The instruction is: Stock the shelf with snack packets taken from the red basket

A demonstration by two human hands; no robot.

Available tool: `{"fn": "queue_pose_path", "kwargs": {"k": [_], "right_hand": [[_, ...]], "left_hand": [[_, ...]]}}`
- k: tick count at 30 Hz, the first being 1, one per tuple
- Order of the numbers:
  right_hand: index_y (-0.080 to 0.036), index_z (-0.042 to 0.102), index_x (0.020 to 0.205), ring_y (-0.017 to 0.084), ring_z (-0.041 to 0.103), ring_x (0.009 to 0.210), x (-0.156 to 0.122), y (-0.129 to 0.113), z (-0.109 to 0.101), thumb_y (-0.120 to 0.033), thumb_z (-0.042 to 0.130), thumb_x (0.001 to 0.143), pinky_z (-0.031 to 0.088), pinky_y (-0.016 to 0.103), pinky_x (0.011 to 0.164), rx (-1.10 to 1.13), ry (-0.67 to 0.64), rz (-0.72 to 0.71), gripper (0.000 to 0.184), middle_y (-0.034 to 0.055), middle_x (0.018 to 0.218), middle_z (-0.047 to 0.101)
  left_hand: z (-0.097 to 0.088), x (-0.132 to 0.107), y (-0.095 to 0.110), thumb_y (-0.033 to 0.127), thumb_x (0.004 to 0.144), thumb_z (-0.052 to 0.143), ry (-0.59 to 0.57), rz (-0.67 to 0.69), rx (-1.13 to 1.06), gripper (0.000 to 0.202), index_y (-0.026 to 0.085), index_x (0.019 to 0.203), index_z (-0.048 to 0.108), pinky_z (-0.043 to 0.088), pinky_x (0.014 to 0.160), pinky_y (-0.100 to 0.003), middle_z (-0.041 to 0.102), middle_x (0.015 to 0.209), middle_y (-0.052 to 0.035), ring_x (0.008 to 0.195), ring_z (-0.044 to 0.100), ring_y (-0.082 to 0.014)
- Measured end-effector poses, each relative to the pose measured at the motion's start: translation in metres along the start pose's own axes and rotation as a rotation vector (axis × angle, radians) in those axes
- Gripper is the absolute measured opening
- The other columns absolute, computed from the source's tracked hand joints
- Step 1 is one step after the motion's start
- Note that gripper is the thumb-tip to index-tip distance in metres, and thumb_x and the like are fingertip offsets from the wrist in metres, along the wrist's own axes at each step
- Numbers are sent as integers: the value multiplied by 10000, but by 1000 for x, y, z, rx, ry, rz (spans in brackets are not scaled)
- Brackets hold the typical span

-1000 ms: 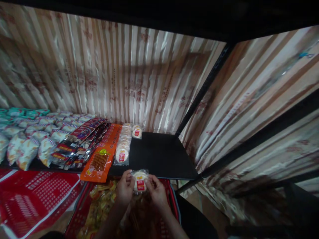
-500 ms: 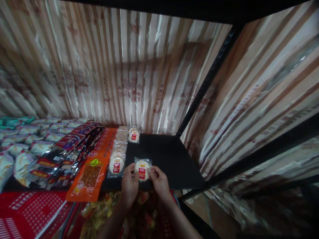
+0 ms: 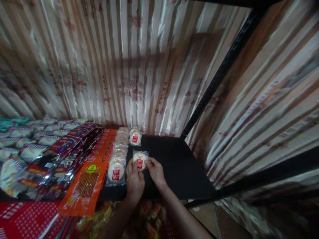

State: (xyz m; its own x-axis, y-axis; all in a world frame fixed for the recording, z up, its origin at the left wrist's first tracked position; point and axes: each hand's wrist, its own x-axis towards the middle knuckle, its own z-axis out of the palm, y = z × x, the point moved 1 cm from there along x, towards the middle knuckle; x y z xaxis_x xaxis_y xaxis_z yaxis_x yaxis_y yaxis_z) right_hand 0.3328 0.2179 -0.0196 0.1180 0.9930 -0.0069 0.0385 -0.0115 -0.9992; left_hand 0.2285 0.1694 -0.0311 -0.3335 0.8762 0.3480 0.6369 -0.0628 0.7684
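Between my hands is a round white rice cracker (image 3: 140, 160) in a clear wrapper with a red label, over the black shelf (image 3: 174, 159). My left hand (image 3: 134, 181) grips its left edge, fingers closed. With thumb and fingertips pinched together, my right hand (image 3: 155, 170) holds its right edge. A row of similar wrapped crackers (image 3: 116, 171) runs along the shelf to the left. One more wrapped cracker (image 3: 135, 137) lies at the back, beside that row's far end.
Left of the crackers lie an orange snack packet (image 3: 87, 181), dark red packets (image 3: 67, 144) and white snack bags (image 3: 32, 151). A red basket (image 3: 32, 219) sits below the shelf's front edge. A black post (image 3: 221, 73) and pale curtain (image 3: 119, 66) bound the shelf.
Both hands have carried the wrapped cracker inward from the shelf's front edge, toward the cracker at the back. The view has shifted slightly.
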Motion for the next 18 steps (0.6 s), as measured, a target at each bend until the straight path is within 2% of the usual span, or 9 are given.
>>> {"fn": "queue_pose_path", "kwargs": {"k": [8,14,18], "right_hand": [[-202,667,747,168,603,631,34,0,12,-396,640,630,477,277,614,-44,34,-23,228,13,684,673],[-197,666,750,152,579,615,55,1,22,-389,602,665,458,269,619,-167,65,-63,220,3,684,664],[-197,670,760,151,580,626,67,1,30,-370,591,670,455,268,632,-195,56,-68,211,6,701,670]], "left_hand": [[17,17,7,99,747,434,-24,35,2,525,101,1271,460,277,1097,-462,369,1405,-166,1335,288,-281],[29,31,6,97,751,417,-44,23,-4,527,38,1274,452,261,1110,-452,371,1404,-204,1351,259,-287],[36,43,2,96,735,423,-36,-2,-20,539,50,1271,458,265,1104,-466,388,1400,-194,1346,272,-292]]}}
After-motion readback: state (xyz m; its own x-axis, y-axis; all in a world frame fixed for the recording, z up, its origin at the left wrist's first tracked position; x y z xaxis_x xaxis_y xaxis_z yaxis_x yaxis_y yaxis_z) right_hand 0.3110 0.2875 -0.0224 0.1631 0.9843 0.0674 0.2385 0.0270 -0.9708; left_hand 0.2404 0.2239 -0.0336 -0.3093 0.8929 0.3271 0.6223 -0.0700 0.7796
